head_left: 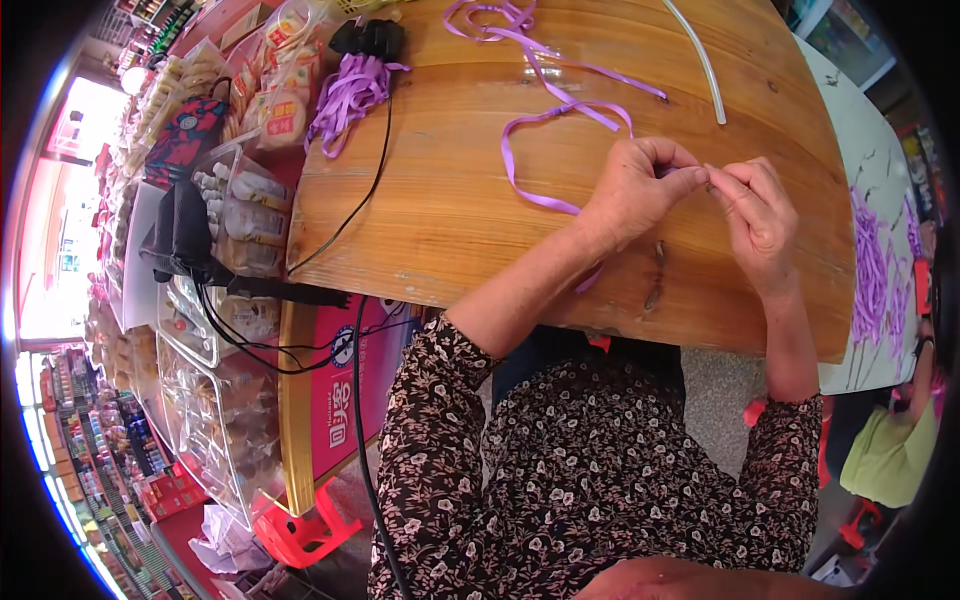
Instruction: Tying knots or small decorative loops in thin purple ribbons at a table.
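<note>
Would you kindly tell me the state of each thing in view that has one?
Purple ribbon: loosely looped on wooden table
Left hand: pinching purple ribbon
Right hand: fingertips pinched together
Ribbon bundle: bunched up
Clear tube: lying, slightly curved
Black cable: slack, crossing wooden table
Far ribbons: strewn on white table

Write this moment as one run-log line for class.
left hand: pinching purple ribbon; right hand: pinched alongside, contents unclear; below: wooden table

The ribbon (508, 160) looks cloth, the tabletop (450, 200) glossy wood.
</note>
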The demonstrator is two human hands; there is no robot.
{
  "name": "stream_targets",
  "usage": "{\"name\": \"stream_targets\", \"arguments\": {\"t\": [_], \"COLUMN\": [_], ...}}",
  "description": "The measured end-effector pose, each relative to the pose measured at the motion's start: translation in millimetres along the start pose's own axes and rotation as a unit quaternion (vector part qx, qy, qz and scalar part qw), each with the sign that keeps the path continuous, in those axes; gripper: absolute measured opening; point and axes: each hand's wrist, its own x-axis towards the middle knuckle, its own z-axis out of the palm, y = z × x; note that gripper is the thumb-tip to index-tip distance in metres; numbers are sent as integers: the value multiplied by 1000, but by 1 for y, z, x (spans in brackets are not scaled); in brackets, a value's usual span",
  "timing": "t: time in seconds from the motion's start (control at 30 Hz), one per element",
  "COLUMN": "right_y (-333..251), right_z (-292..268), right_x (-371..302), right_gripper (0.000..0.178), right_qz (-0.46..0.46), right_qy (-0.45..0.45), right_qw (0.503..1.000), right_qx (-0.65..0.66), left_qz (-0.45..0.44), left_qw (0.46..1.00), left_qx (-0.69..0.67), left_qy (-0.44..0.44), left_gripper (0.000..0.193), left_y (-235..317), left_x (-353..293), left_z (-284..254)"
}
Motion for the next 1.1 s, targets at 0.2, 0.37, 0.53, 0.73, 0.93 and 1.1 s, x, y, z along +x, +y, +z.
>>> {"name": "stream_targets", "arguments": {"t": [0.2,0.37,0.53,0.73,0.93,1.1], "right_y": [-1,6,28,27,18,12], "right_z": [-6,-14,-15,5,10,9], "right_x": [-1,-3,-16,-14,-11,-11], "right_gripper": [13,7,8,21,25,27], "right_qz": [121,167,366,345,348,130], "right_qy": [-36,-98,-86,-11,52,32], "right_qw": [988,967,753,555,722,970], "right_qx": [90,167,541,757,596,204], "left_qz": [127,199,26,-23,53,-15], "left_qw": [982,957,997,986,995,990], "left_qx": [141,213,-74,-162,-69,-127], "left_qy": [1,4,-10,-16,56,61], "left_gripper": [8,5,2,9,11,14], "left_y": [5,6,19,13,8,10], "left_x": [-4,2,-4,0,-7,-8], "left_z": [0,-6,-1,6,16,17]}}
